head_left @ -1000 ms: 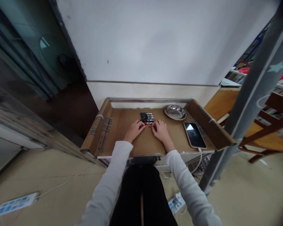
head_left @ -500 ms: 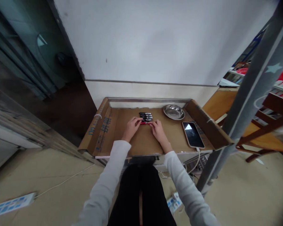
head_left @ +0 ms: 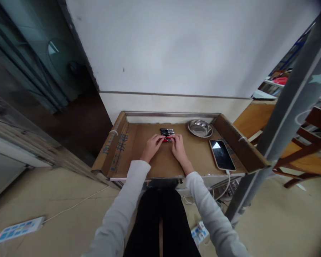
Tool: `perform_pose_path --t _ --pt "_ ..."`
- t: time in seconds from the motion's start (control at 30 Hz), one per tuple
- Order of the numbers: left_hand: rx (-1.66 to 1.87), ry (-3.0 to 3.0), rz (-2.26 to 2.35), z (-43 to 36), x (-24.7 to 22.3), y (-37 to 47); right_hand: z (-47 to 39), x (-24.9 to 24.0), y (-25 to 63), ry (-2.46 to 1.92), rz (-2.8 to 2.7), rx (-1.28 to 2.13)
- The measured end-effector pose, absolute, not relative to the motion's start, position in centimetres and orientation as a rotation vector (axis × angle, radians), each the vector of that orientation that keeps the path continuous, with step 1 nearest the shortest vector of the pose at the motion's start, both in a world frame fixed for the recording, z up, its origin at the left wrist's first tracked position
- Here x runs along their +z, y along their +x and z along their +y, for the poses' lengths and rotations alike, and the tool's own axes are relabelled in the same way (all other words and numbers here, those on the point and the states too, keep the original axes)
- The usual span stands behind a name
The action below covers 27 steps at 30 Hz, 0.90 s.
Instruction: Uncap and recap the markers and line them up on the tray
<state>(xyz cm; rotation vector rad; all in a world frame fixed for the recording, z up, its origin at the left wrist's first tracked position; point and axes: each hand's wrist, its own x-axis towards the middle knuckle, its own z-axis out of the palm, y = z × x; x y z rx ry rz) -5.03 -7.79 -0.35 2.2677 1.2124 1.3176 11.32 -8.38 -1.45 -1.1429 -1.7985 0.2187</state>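
Head view, left hand (head_left: 151,147), right hand (head_left: 178,148), both holding red marker (head_left: 167,140)

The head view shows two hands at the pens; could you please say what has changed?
The bare left hand and bare right hand shifted slightly forward, toward the row of slim black pens, both at a slim red pen. The row, round shiny metal bowl and dark-screened rectangular phone stayed put.

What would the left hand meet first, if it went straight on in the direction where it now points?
Most likely the red pen: the fingertips of the left hand seem to be right at it. The black pens lie just beyond. Exact contact is hard to judge here.
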Motion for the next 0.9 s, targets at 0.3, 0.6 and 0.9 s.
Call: perform_pose_path --t 0.3,0.6,0.9 --pt "1.273 2.291 1.151 -8.0 -0.4 -4.9 -8.3 -1.5 11.2 -1.148 -1.856 0.205" --pt "1.190 2.318 1.201 -8.1 -0.8 -4.5 -8.5 -1.6 11.6 -1.174 -1.857 0.218" --pt "0.896 2.619 1.280 -8.0 -0.9 -4.3 -8.9 -1.7 13.1 -1.426 -1.619 0.052"
